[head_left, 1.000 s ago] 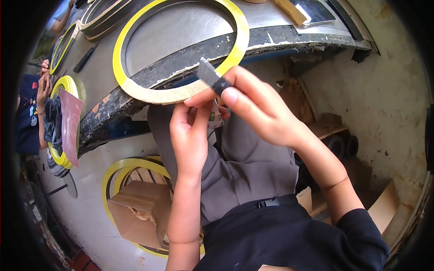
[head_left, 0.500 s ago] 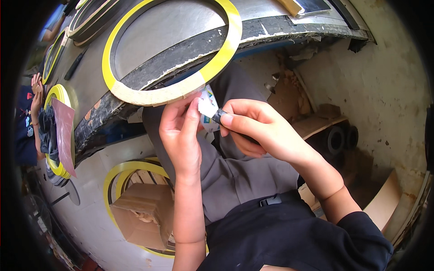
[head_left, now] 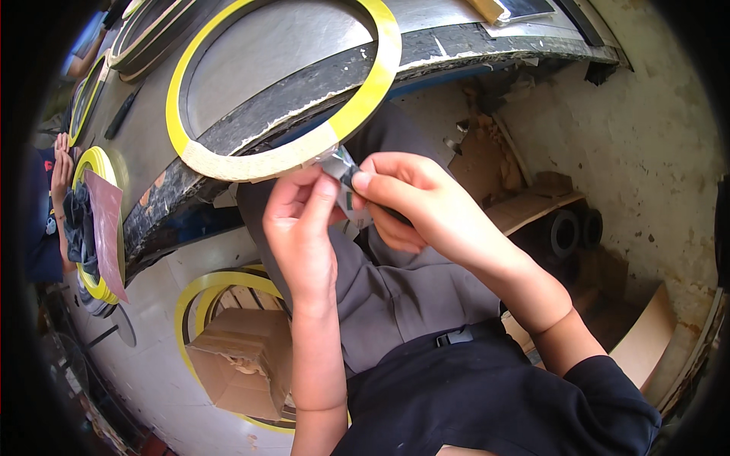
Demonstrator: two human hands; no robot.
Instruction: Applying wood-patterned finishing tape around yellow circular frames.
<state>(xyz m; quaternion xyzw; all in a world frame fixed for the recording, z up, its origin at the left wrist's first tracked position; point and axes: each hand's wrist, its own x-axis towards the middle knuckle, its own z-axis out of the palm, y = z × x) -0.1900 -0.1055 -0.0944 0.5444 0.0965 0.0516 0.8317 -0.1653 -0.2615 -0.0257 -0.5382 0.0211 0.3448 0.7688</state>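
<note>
A large yellow ring, with a cream-coloured section along its near side, overhangs the bench edge. Just beneath that section, my left hand is closed in a pinch, apparently on a piece of printed, part-clear plastic film. The film hangs between my hands, and my left fingertips partly hide it. My right hand grips a black-handled flat-bladed tool, like a scraper or knife. Its grey blade lies against the film close to my left thumb, beside the ring's lower edge.
Stacked yellow rings and a pinkish sheet sit on the left of the metal-topped bench. A black-handled tool lies there too. Below are a cardboard box and more rings. Another person's hands show far left.
My right hand and the tool have moved slightly left and up, toward my left thumb. The blade, bright white before, now looks grey. The ring has shifted slightly left.
</note>
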